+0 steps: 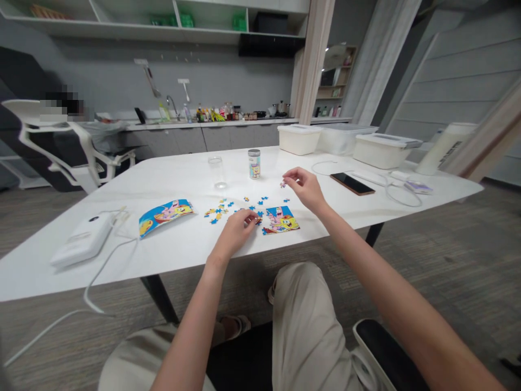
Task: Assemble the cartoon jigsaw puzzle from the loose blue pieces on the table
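A partly joined jigsaw puzzle (284, 221) with blue, pink and yellow cartoon figures lies near the table's front edge. My left hand (238, 231) rests just left of it, fingers curled together around a small puzzle piece (259, 221) at the fingertips. Above and right of the joined part, my right hand (306, 189) pinches another puzzle piece (283, 185), held off the table. Loose puzzle pieces (215, 213) are scattered beyond and left of my left hand. A curled picture sheet (166, 214) with the same cartoon lies farther left.
Behind the pieces stand a clear jar (217, 172) and a lidded cartoon can (254, 164). A phone (352, 183) and white cables lie at right; a white device (83, 239) with a cable lies at left. Storage boxes (299, 140) line the back. A person sits beyond.
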A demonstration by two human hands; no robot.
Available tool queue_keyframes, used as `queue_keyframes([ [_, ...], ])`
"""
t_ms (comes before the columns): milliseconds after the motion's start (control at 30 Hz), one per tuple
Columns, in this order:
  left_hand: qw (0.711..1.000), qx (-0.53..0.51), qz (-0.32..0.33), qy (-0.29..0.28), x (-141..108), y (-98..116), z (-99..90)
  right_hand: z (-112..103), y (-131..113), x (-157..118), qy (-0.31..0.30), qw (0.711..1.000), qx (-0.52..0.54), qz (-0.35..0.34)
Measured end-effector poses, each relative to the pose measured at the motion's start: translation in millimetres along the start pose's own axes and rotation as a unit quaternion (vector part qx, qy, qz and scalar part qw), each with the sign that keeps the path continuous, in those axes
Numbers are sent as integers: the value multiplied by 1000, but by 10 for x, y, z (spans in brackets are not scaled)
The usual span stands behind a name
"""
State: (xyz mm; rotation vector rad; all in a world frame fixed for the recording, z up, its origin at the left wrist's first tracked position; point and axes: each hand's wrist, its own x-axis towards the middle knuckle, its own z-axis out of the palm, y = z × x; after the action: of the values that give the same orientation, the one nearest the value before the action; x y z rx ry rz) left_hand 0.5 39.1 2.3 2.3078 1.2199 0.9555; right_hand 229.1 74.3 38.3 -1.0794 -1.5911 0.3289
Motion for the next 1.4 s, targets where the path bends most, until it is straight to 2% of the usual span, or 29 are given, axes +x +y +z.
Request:
queue_keyframes([
  [100, 1000, 17, -2, -2, 11, -27, 12, 41, 256, 25, 1, 999, -25, 43],
  [133, 1000, 25, -1, -1, 14, -34, 13, 73, 357, 11, -20, 997, -52, 61],
  [167, 999, 35, 1, -3, 16, -40, 13, 105, 452, -7, -68, 992, -67, 76],
  [300, 999, 51, 8, -3, 18, -41, -2, 169, 658, -49, -42, 989, -86, 111],
  [400, 998, 58, 10, -13, 8, -34, -9, 154, 639, -51, -15, 987, -77, 141],
  [533, 997, 73, 27, -26, -5, -47, 11, 134, 564, -59, -12, 987, -79, 140],
  [667, 997, 66, 26, -7, -7, -71, 36, 137, 546, -72, -14, 988, -77, 133],
  [900, 999, -34, -33, 9, 2, -91, -9, 176, 598, -71, -5, 990, -70, 126],
  [1000, 997, -70, -32, 29, 14, -83, -28, 183, 621, -59, -15, 990, -70, 121],
  [1133, 994, -92, -44, 23, 19, -68, -12, 190, 644, -41, -30, 991, -71, 113],
  [1300, 978, -197, -67, 14, 10, -59, 14, 189, 655, -20, -32, 991, -77, 100],
  [1400, 975, -213, -61, 3, 12, -58, 8, 182, 649, -15, -33, 991, -78, 101],
])
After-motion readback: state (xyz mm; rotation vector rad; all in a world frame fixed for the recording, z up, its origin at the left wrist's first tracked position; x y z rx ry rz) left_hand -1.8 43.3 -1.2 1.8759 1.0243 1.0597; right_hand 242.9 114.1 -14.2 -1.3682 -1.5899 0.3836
